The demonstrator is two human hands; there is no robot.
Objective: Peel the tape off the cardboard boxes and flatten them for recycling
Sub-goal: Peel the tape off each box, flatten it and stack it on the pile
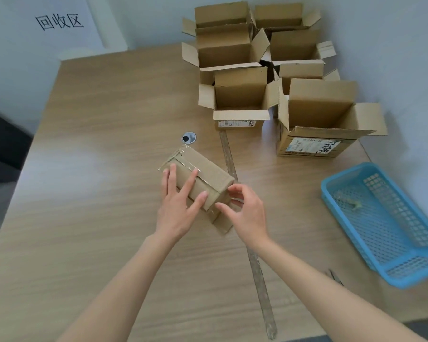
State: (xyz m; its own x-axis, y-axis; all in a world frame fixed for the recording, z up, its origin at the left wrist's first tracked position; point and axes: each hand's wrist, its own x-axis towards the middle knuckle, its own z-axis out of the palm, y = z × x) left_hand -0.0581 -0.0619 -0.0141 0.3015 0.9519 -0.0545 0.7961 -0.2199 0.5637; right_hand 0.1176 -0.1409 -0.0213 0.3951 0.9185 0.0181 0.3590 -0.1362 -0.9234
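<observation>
While the left hand [177, 208] presses flat, fingers straight, on its top, the small taped box [200, 180] lies mid-table [97, 193], long axis running far-left to near-right. The right hand [245, 213], fingers curled, pinches at its near-right end.

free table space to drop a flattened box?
Bare: the table's left half, from the small taped box to the left edge, and the near strip between the forearms. Crowded: open boxes far right, blue basket right.

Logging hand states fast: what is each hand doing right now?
Left hand: open, fingers flat on the small box.
Right hand: fingers curled at the box's near end; grip cannot be told.
</observation>
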